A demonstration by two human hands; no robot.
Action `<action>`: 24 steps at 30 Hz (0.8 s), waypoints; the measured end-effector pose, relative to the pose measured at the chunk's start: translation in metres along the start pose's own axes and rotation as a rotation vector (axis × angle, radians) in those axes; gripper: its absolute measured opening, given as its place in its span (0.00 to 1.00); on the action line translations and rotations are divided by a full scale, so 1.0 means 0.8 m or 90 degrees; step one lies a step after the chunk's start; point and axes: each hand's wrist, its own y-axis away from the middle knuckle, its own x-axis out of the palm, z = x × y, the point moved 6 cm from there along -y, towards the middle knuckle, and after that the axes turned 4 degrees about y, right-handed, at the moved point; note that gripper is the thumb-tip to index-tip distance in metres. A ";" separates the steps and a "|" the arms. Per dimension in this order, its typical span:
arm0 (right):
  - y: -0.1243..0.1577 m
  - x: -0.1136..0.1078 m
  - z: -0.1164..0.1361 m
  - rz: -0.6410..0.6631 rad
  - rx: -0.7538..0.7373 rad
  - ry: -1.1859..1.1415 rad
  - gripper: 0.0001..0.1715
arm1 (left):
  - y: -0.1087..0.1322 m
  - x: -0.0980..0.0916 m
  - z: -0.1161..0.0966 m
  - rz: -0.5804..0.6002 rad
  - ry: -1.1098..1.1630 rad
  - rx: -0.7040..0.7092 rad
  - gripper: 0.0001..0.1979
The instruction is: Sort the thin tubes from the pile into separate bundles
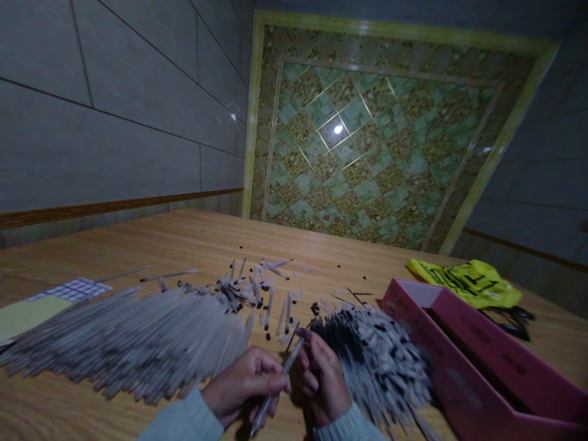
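Note:
My left hand [248,383] is closed around a slim clear pen barrel [288,365], which slants up and to the right between my hands. At its upper end, the thumb and fingers of my right hand [324,373] pinch the tip, where something small and dark shows; blur hides the detail. A wide pile of clear tubes like pen barrels [151,337] lies beside my left hand. On the other side, close to my right hand, is a heap of thin sticks with dark and pale ends [372,349]. Short clear pieces and small dark bits [252,288] lie scattered beyond my hands.
An open pink box [459,367] stands at the right, with a yellow printed bag [468,282] and a black object [509,321] behind it. At the left lies a yellow pad with a checked sheet [41,309]. The wooden table [193,229] meets tiled walls.

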 end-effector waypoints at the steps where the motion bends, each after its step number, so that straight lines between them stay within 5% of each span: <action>1: 0.000 -0.002 -0.001 -0.011 -0.004 0.005 0.19 | 0.001 0.001 -0.001 0.001 0.001 -0.006 0.17; 9: 0.003 -0.019 -0.006 -0.138 -0.044 0.046 0.18 | 0.003 -0.017 -0.031 -0.153 0.205 0.183 0.21; 15: 0.006 0.002 -0.023 -0.052 0.021 0.119 0.23 | 0.001 -0.041 -0.033 -0.282 0.069 0.250 0.14; 24: 0.009 0.017 -0.038 0.042 0.077 0.133 0.31 | 0.008 -0.046 -0.039 -0.323 0.064 0.270 0.12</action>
